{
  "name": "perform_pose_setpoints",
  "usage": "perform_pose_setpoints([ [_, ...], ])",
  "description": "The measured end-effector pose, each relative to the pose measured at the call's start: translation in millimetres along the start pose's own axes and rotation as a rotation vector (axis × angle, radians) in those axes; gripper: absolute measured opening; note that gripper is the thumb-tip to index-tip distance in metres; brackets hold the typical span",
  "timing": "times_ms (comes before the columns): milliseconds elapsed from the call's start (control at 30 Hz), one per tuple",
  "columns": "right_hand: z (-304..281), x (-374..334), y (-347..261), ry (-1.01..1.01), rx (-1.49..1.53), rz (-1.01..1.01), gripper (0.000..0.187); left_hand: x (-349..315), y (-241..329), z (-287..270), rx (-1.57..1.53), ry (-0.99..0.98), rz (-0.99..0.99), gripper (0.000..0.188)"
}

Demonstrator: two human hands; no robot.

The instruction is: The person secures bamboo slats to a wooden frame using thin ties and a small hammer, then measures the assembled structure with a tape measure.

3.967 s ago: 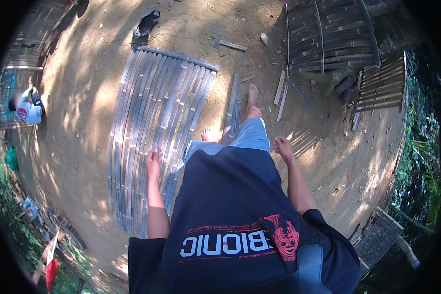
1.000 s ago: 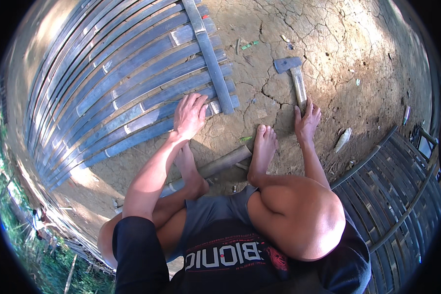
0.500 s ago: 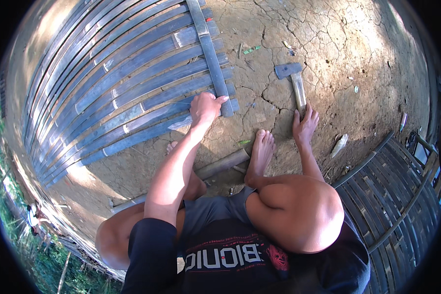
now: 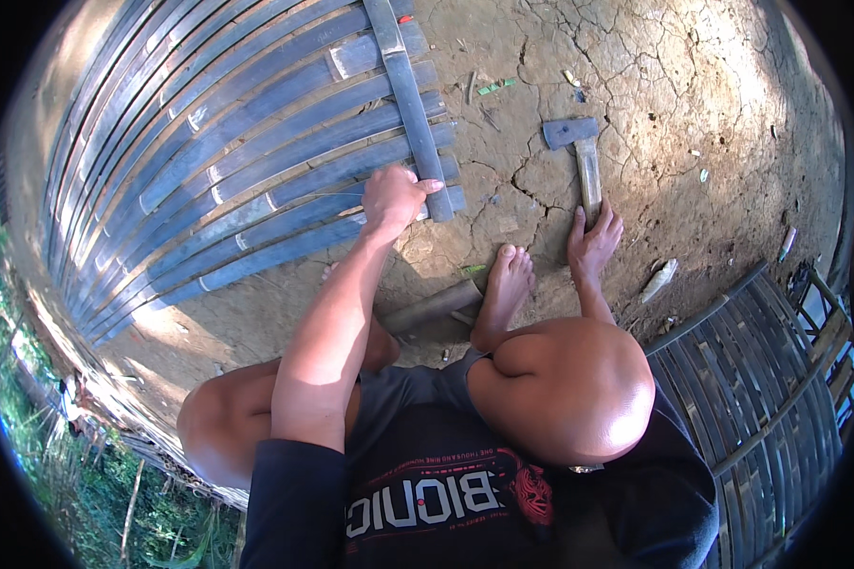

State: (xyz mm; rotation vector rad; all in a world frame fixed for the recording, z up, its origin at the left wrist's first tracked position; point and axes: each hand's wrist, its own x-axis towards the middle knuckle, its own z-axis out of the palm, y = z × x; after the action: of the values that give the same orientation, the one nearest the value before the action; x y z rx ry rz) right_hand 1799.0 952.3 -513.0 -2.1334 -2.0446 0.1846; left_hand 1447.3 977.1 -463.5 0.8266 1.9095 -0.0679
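A panel of split bamboo slats lies on the ground at the upper left, with a bamboo crosspiece over the slat ends. My left hand is closed at the near end of that crosspiece, its thumb pressed on it. A thin strand runs leftward from this hand; its other end is hard to make out. To the right lies a hatchet with a dark metal head and a wooden handle. My right hand has thumb and fingers on either side of the handle's near end.
A short bamboo pole lies between my bare feet. At the lower right stands another dark slatted bamboo panel. A pale scrap and small litter dot the cracked earth. Green plants grow beyond the edge at lower left.
My right fingers have come round the hatchet handle's end, and the hatchet has shifted slightly. My left hand stays at the crosspiece, its wrist a little turned. The view has tilted slightly.
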Motion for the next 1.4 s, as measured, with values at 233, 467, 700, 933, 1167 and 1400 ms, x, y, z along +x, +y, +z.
perform_pose_setpoints([
  [233,-1,3,-7,-0.001,-0.028,-0.015,0.053,6,-14,1,0.088,-0.021,0.106,0.054],
  [467,-6,6,0,-0.024,-0.003,-0.008,0.052,2,-9,1,0.152,0.003,0.205,0.052],
  [700,-14,66,-103,-0.130,0.370,-0.188,0.029,8,-24,12,0.150,0.083,0.304,0.055],
  [933,40,91,-156,-0.057,0.382,-0.322,0.015,-6,-17,12,0.123,0.156,0.277,0.054],
  [1167,42,97,-146,-0.117,0.408,-0.400,0.011,-12,-26,24,0.086,0.244,0.285,0.052],
  [1400,-24,55,-167,-0.659,0.791,0.061,0.013,-39,-23,51,-0.633,0.381,0.432,0.019],
])
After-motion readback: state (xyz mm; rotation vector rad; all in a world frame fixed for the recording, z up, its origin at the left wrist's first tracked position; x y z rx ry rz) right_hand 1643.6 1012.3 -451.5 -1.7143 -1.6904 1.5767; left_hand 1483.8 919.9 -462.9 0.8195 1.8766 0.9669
